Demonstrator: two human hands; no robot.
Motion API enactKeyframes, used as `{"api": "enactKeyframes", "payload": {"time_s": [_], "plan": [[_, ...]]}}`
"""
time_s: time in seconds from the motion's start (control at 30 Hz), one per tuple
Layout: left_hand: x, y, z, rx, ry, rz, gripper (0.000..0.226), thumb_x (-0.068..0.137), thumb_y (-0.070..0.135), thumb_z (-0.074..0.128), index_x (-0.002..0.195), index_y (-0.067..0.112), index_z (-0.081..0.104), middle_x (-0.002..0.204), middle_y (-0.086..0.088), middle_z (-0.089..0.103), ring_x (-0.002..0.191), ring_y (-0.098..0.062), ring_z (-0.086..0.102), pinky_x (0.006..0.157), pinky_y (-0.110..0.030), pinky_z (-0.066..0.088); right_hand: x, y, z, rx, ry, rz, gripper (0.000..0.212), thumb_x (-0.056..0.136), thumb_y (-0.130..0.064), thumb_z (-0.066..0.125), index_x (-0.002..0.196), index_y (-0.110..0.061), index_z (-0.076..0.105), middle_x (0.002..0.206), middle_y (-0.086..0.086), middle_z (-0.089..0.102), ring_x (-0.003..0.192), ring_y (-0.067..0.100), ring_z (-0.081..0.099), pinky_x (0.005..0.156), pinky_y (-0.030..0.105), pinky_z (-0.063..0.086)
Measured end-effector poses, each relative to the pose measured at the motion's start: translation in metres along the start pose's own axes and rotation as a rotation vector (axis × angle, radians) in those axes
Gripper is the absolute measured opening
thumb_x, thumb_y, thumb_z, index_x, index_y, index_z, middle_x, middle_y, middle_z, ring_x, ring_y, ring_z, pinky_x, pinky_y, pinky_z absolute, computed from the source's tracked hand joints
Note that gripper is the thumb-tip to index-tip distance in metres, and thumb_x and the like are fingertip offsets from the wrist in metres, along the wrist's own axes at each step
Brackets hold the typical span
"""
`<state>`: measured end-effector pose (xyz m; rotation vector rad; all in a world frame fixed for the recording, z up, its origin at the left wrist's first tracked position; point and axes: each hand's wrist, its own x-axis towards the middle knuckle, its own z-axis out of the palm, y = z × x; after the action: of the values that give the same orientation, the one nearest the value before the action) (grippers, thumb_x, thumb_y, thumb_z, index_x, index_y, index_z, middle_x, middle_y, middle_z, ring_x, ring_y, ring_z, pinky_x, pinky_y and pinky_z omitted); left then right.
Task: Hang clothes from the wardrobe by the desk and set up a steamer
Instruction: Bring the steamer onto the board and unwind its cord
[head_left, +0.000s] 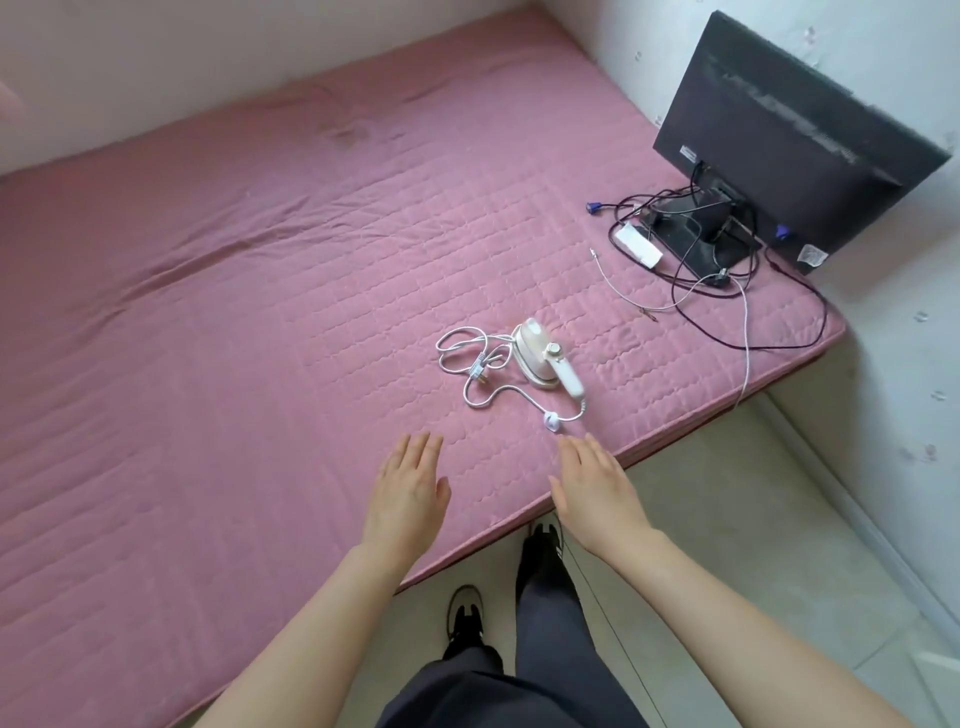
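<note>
Near the bed's (208, 312) front edge, both empty, flat-fingered hands, left hand (408, 486) and right hand (597, 488), hovered; best to grasp the steamer (543, 358) by its handle, gathering the cord (467, 358).

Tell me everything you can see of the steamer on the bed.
The steamer is a small handheld unit, white and pale pink, plastic by its look, with a round knob where its white handle joins the body. It lies on the pink quilted mattress near the front edge. Its white cord lies in loose loops beside it, plug unplugged. The left hand and right hand, both open, are short of it, not touching.
</note>
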<state>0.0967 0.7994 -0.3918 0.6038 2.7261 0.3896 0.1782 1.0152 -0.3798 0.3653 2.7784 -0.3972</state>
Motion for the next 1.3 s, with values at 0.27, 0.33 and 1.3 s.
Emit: {"api": "enactKeyframes", "payload": {"time_s": [0.27,0.33,1.3], "plan": [[0.111,0.021,0.032,-0.04,-0.121,-0.22,0.057,0.097,0.026,0.042,0.149,0.014,0.023,0.157,-0.002,0.023,0.146,-0.023,0.013,0.117,-0.037,0.019,0.113,0.053,-0.002,0.015,-0.111,-0.113,0.039,0.089,-0.022,0.057,0.121,0.0,0.052,0.117,0.014,0.058,0.117,0.036,0.05,0.099,0.045,0.043],[0.135,0.023,0.042,-0.047,-0.143,-0.252,0.057,0.096,0.025,0.043,0.149,0.013,0.024,0.156,-0.003,0.025,0.146,-0.023,0.014,0.116,-0.038,0.021,0.138,0.061,0.002,0.029,-0.129,-0.123,0.034,0.086,-0.019,0.062,0.112,0.0,0.055,0.108,0.016,0.061,0.111,0.038,0.053,0.093,0.046,0.047],[0.428,-0.075,0.223,-0.058,-0.334,-0.087,0.131,0.054,0.068,0.076,0.152,0.021,0.002,0.158,-0.001,0.012,0.145,-0.025,0.01,0.118,-0.046,0.005,0.354,0.091,0.208,0.057,-0.365,-0.148,0.04,0.097,-0.023,0.045,0.134,-0.006,0.039,0.128,0.012,0.045,0.12,0.032,0.045,0.097,0.041,0.039]]}}
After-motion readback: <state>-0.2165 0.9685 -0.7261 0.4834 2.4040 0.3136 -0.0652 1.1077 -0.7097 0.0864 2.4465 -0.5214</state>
